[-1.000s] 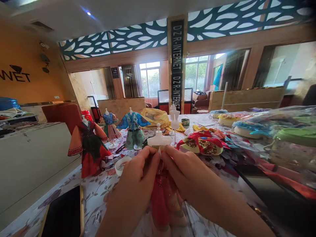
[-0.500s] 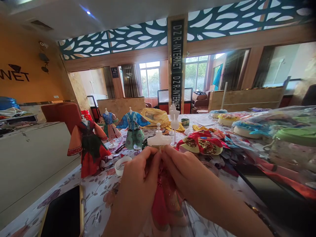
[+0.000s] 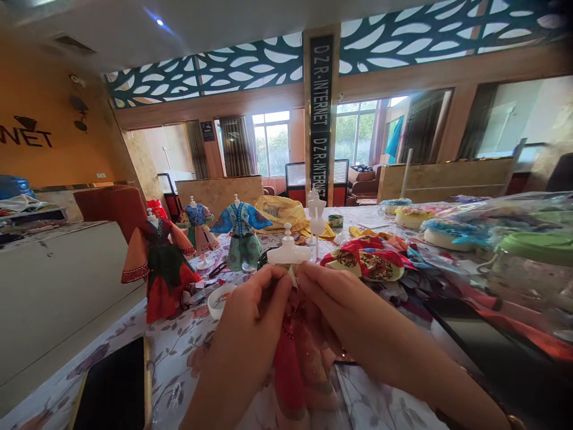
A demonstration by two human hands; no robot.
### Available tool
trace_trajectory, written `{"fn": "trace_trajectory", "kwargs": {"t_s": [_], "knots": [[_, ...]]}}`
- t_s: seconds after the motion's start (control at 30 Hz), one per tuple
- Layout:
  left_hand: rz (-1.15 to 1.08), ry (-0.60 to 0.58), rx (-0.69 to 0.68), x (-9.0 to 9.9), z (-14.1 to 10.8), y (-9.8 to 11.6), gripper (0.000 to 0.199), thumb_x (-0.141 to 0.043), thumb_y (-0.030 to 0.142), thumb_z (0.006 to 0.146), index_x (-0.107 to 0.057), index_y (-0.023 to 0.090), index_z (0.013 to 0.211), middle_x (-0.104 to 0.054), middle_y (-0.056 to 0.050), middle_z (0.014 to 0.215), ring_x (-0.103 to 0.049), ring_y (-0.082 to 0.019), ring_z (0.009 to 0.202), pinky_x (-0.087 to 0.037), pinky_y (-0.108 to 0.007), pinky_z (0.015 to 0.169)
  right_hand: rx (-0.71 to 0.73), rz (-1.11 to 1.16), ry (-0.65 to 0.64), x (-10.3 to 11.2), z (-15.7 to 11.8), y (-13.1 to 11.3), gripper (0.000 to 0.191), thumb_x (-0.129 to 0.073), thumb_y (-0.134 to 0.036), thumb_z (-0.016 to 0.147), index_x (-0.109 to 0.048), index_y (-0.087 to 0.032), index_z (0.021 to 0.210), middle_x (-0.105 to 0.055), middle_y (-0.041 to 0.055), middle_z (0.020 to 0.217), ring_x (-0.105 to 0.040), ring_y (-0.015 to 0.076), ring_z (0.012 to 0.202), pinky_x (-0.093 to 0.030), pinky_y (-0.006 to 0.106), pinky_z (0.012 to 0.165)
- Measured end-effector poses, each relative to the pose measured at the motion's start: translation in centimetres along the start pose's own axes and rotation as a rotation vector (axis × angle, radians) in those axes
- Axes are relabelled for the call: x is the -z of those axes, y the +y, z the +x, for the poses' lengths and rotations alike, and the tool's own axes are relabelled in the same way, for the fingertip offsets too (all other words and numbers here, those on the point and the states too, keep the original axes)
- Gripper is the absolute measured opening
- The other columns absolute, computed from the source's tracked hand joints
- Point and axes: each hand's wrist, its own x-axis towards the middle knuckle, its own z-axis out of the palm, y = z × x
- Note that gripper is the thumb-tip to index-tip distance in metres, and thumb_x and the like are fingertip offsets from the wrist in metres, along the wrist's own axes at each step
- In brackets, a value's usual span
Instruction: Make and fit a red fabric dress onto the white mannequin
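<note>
A small white dress form [image 3: 289, 254] stands upright in front of me, its knob, neck and shoulders showing above my fingers. Below it hangs a red doll dress [image 3: 289, 364] with beads near the waist. My left hand [image 3: 255, 313] is closed, thumb and forefinger pinching the top edge at the form's chest. Facing it, my right hand [image 3: 347, 304] pinches the same edge from the other side. Between the fingertips shows a small whitish folded bit [image 3: 292, 276] of cloth or paper. My fingers hide most of the bodice.
Three dressed doll forms stand at left: a red gown [image 3: 163, 269], a blue jacket [image 3: 237, 224] and a smaller outfit [image 3: 197, 224]. A white bowl [image 3: 217, 303] and phone [image 3: 114, 385] lie left. Red fabric [image 3: 367, 260], a dark tablet-like slab [image 3: 487, 340] and a green-lidded jar [image 3: 532, 269] are right.
My fingertips have parted slightly at the chest, and more of the whitish bit shows between them. My right hand and forearm have shifted a little. The dress form stays put.
</note>
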Motion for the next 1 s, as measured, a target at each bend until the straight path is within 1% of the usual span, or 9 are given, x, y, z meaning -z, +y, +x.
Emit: {"fn": "trace_trajectory", "kwargs": {"t_s": [0.17,0.27,0.43,0.57,0.67,0.77,0.8,0.9,1.0], "knots": [[-0.028,0.0,-0.002,0.1,0.0,-0.1,0.018,-0.051,0.034,0.087,-0.06,0.02,0.08,-0.057,0.004,0.069,-0.051,-0.011,0.066,-0.04,-0.019,0.058,-0.042,0.077,-0.001,-0.6,-0.5,0.9,0.027,-0.028,-0.015,0.096,-0.054,-0.018,0.087,-0.057,-0.0009,0.063,-0.052,0.0112,0.055,-0.04,0.021,0.051],[-0.059,-0.005,0.006,0.1,0.0,-0.2,0.017,-0.052,0.034,0.087,-0.061,0.021,0.082,-0.057,0.005,0.069,-0.051,-0.011,0.066,-0.041,-0.018,0.058,-0.013,0.061,-0.017,-0.4,-0.4,0.8,0.028,-0.027,-0.015,0.096,-0.055,-0.017,0.091,-0.056,-0.0009,0.064,-0.052,0.0113,0.056,-0.041,0.021,0.053],[-0.071,-0.004,-0.004,0.1,0.1,-0.2,0.017,-0.053,0.033,0.087,-0.061,0.02,0.08,-0.055,0.006,0.068,-0.05,-0.01,0.066,-0.039,-0.017,0.059,0.109,-0.134,-0.006,0.3,-0.3,0.2,0.027,-0.031,-0.008,0.089,-0.057,-0.012,0.098,-0.057,0.004,0.072,-0.052,0.015,0.063,-0.045,0.025,0.06],[-0.114,-0.017,0.012,0.1,0.2,-0.3,0.017,-0.054,0.033,0.087,-0.059,0.02,0.077,-0.054,0.005,0.068,-0.048,-0.01,0.066,-0.038,-0.018,0.059,0.209,-0.306,0.023,0.5,-0.3,0.0,0.029,-0.035,-0.004,0.082,-0.059,-0.007,0.098,-0.061,0.0096,0.079,-0.053,0.0172,0.066,-0.047,0.027,0.06],[-0.183,-0.044,0.048,0.0,0.1,-0.5,0.019,-0.054,0.035,0.087,-0.058,0.02,0.077,-0.053,0.005,0.068,-0.046,-0.01,0.066,-0.037,-0.018,0.059,0.236,-0.444,0.038,0.3,-0.4,0.0,0.032,-0.038,-0.002,0.078,-0.061,-0.005,0.1,-0.064,0.0133,0.088,-0.056,0.0206,0.073,-0.047,0.03,0.06],[-0.303,-0.051,0.084,-0.1,0.1,-0.8,0.016,-0.057,0.035,0.085,-0.06,0.02,0.081,-0.058,0.004,0.074,-0.05,-0.011,0.073,-0.04,-0.018,0.065,0.206,-0.511,0.067,0.0,-0.6,0.1,0.029,-0.044,-0.002,0.074,-0.061,-0.009,0.097,-0.063,0.0105,0.09,-0.056,0.021,0.075,-0.046,0.031,0.06],[-0.335,-0.043,0.089,-0.1,0.1,-0.9,0.016,-0.059,0.035,0.084,-0.061,0.02,0.081,-0.058,0.004,0.075,-0.05,-0.011,0.073,-0.04,-0.018,0.065,0.196,-0.522,0.086,-0.1,-0.7,0.3,0.028,-0.047,-0.002,0.072,-0.061,-0.01,0.095,-0.063,0.0089,0.089,-0.055,0.0205,0.074,-0.046,0.031,0.06],[-0.394,0.0,0.092,-0.2,0.2,-1.4,0.017,-0.065,0.035,0.08,-0.064,0.018,0.076,-0.056,0.004,0.069,-0.047,-0.009,0.066,-0.038,-0.016,0.059,0.206,-0.563,0.108,-0.3,-0.9,1.0,0.027,-0.051,-0.003,0.07,-0.06,-0.013,0.093,-0.06,0.0046,0.083,-0.053,0.0189,0.069,-0.043,0.031,0.057],[-0.457,0.056,0.059,-0.1,0.4,-2.3,0.018,-0.068,0.035,0.076,-0.064,0.018,0.07,-0.051,0.004,0.06,-0.042,-0.007,0.058,-0.034,-0.016,0.052,0.221,-0.602,0.076,-0.3,-0.9,1.8,0.023,-0.054,-0.004,0.069,-0.06,-0.017,0.087,-0.056,0.0011,0.074,-0.05,0.0163,0.064,-0.038,0.028,0.051]]}}
